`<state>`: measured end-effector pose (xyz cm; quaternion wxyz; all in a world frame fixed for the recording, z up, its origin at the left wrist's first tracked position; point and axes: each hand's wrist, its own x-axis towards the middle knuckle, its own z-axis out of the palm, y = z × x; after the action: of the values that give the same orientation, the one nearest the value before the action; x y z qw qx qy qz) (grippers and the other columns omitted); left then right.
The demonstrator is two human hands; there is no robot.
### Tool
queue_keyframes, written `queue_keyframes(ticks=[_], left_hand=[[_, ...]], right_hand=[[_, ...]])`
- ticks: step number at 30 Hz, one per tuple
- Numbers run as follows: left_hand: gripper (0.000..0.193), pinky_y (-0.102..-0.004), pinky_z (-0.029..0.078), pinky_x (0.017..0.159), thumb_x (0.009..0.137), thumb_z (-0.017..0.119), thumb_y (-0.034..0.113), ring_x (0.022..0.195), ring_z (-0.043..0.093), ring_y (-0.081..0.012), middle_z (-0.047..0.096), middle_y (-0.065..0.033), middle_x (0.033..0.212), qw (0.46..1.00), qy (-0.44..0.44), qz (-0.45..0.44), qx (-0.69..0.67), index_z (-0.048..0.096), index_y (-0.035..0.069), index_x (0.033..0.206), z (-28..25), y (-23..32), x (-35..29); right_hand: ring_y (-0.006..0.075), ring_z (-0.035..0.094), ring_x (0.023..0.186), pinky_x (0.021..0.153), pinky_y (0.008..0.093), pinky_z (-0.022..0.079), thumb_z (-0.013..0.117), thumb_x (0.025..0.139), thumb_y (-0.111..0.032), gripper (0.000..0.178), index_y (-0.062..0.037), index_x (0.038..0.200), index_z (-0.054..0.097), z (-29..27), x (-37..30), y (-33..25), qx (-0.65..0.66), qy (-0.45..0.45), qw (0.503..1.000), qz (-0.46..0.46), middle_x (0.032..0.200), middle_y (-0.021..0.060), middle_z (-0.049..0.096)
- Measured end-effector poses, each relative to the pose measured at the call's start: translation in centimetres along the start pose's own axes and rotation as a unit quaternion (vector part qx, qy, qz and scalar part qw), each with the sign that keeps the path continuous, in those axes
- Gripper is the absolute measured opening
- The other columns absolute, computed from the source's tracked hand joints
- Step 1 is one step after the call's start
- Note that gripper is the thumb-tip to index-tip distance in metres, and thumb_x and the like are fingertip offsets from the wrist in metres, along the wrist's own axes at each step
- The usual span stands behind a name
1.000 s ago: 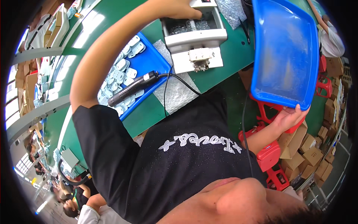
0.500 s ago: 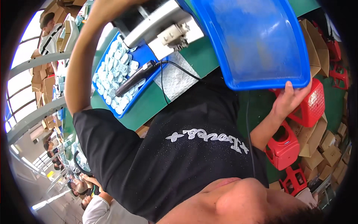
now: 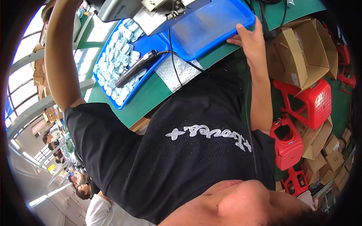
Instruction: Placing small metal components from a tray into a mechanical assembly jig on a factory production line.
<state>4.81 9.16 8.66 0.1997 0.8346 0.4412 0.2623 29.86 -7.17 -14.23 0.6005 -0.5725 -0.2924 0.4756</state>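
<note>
My right hand (image 3: 252, 40) grips the near right corner of an empty-looking blue plastic tray (image 3: 192, 52), thumb and fingers around its rim. The tray rests on the green table (image 3: 141, 107), partly behind a grey and silver machine (image 3: 126, 9). My left forearm (image 3: 62, 49) reaches up past the machine's left side; the left hand is beyond the top edge. Left of the tray stands a second blue tray (image 3: 126, 103), holding many small pale-blue plastic parts (image 3: 117, 52). Across it lies a black corded handheld tool (image 3: 135, 69).
A white bubble-wrap sheet (image 3: 176, 73) lies at the table's near edge, with black cable (image 3: 196, 67) crossing it. To the right are an open cardboard box (image 3: 307, 56) and red plastic stools (image 3: 313, 103). Other people (image 3: 81, 186) sit at far left.
The tray in my right hand has come down and moved left, tucking in beside the machine. The machine sits higher in view. My left arm has swung left, and its hand has left the picture.
</note>
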Motion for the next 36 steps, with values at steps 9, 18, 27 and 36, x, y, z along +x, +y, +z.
queue_keyframes(ticks=[9, 18, 27, 36], left_hand=[[0.054, -0.0328, 0.052, 0.083, 0.077, 0.076, 0.022, 0.087, 0.064, -0.0247, 0.069, -0.0166, 0.096, 0.99, -0.12, -0.065, 0.042, 0.067, -0.006, 0.123, 7.0, -8.7, 4.0], [0.061, -0.0363, 0.051, 0.092, 0.078, 0.075, 0.025, 0.103, 0.063, -0.0314, 0.068, -0.0228, 0.113, 0.976, -0.198, -0.089, 0.02, 0.064, -0.008, 0.128, 8.3, -9.3, 5.1], [0.069, -0.0392, 0.051, 0.099, 0.08, 0.074, 0.023, 0.114, 0.063, -0.0381, 0.066, -0.0267, 0.129, 0.986, -0.147, -0.045, 0.062, 0.058, -0.011, 0.138, 9.1, -9.7, 4.5], [0.066, -0.0401, 0.052, 0.099, 0.079, 0.076, 0.02, 0.112, 0.066, -0.0364, 0.067, -0.0254, 0.129, 0.951, -0.305, -0.048, 0.035, 0.06, -0.008, 0.136, 8.5, -3.8, 5.3]], right_hand=[[0.015, 0.066, 0.063, 0.06, 0.0217, 0.053, 0.067, 0.099, -0.021, 0.064, 0.0051, 0.151, 0.042, -2.0, 0.6, 1.4, -0.266, -0.036, 0.961, -0.072, 0.089, 0.0147, 0.073], [0.0143, 0.065, 0.061, 0.056, 0.0217, 0.05, 0.069, 0.097, -0.018, 0.062, 0.0057, 0.148, 0.045, -0.6, 2.2, -0.6, -0.276, -0.009, 0.961, -0.024, 0.08, 0.0124, 0.071], [0.0132, 0.062, 0.058, 0.053, 0.0215, 0.049, 0.072, 0.093, -0.012, 0.06, 0.0047, 0.146, 0.047, -0.4, 3.3, -1.1, -0.23, -0.004, 0.973, 0.028, 0.076, 0.0116, 0.068], [0.0151, 0.066, 0.062, 0.059, 0.0236, 0.052, 0.07, 0.096, -0.017, 0.058, 0.0068, 0.144, 0.049, -1.1, 2.6, 0.0, -0.223, -0.011, 0.975, 0.015, 0.08, 0.0116, 0.071]])
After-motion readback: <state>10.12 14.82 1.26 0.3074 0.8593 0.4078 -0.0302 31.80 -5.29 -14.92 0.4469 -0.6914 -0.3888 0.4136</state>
